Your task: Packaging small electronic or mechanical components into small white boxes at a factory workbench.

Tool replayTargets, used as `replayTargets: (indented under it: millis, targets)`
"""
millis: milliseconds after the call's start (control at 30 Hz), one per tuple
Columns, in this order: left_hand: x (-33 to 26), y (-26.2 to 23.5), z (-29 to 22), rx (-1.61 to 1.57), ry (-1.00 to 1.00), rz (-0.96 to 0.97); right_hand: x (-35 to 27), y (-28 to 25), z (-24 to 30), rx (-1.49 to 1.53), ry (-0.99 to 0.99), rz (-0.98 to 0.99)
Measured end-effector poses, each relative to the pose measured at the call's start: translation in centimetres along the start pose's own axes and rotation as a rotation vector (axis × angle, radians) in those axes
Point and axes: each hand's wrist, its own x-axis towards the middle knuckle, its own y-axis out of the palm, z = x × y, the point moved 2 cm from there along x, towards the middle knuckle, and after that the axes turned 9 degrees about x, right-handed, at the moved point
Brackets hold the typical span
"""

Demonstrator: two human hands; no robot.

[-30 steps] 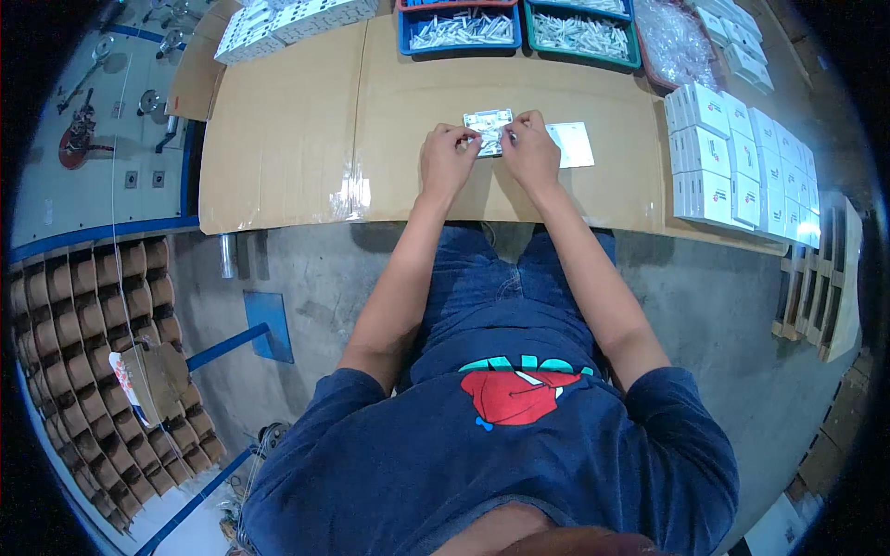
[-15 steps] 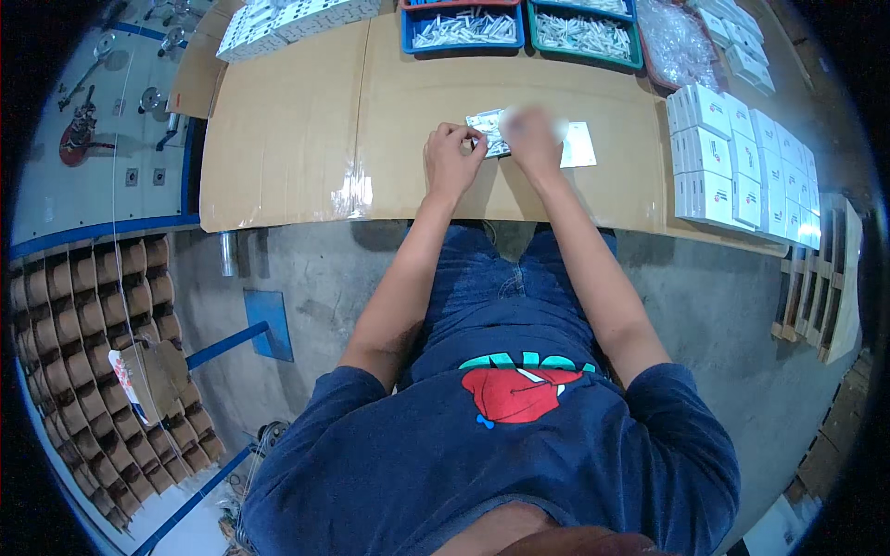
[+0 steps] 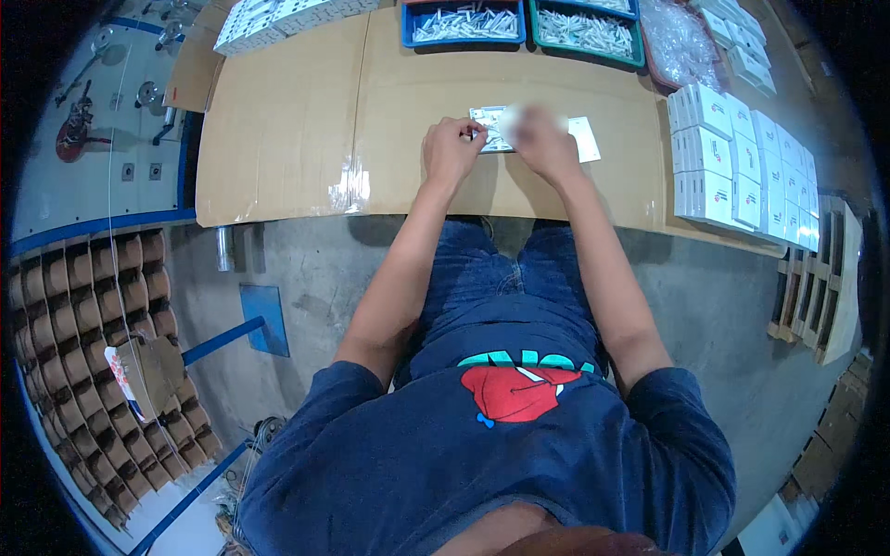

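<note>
While I sit at the table [image 3: 278,139], which is covered with flattened brown cardboard, my left hand [image 3: 451,148] has its fingers curled together and pinched on the left edge of a small flat packet [image 3: 489,130] that lies on the cardboard straight ahead of me. My right hand [image 3: 542,144] is on the packet's right side, touching it, but it shows blurred, so I cannot tell how its fingers are set. Just beside that hand, to the right, a white card [image 3: 584,139] lies flat on the cardboard. At the far edge of the table a blue tray [image 3: 464,20] and a green tray [image 3: 584,28] stand side by side, each holding a heap of small pale pieces. To the right of the green tray is a clear plastic bag [image 3: 681,42]. Along the right side of the table, well apart from my hands, white boxes [image 3: 732,157] are stacked in rows. At the far left corner more white boxes [image 3: 269,14] lie in a row. Down on the left, brown cardboard dividers [image 3: 83,315] form a grid of cells on the floor.
</note>
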Motion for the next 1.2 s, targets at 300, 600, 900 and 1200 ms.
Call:
replayTargets:
  millis: [300,600,900,1200]
  targets:
    - [-0.9,-1.7,0.8,-0.161,0.12,0.101,1.2,-0.3,1.3,-0.13,0.118,0.086]
    - [-1.7,-2.4,0.4,-0.01,0.278,0.021,0.1,-0.6,0.7,0.022,0.081,-0.021]
    - [-1.5,-2.8,0.9,0.149,0.318,-0.052,0.7,-3.3,0.3,0.224,0.072,-0.123]
    - [-1.3,-3.2,0.3,0.231,0.254,-0.003,14.1,-7.9,0.2,0.076,-0.119,-0.206]
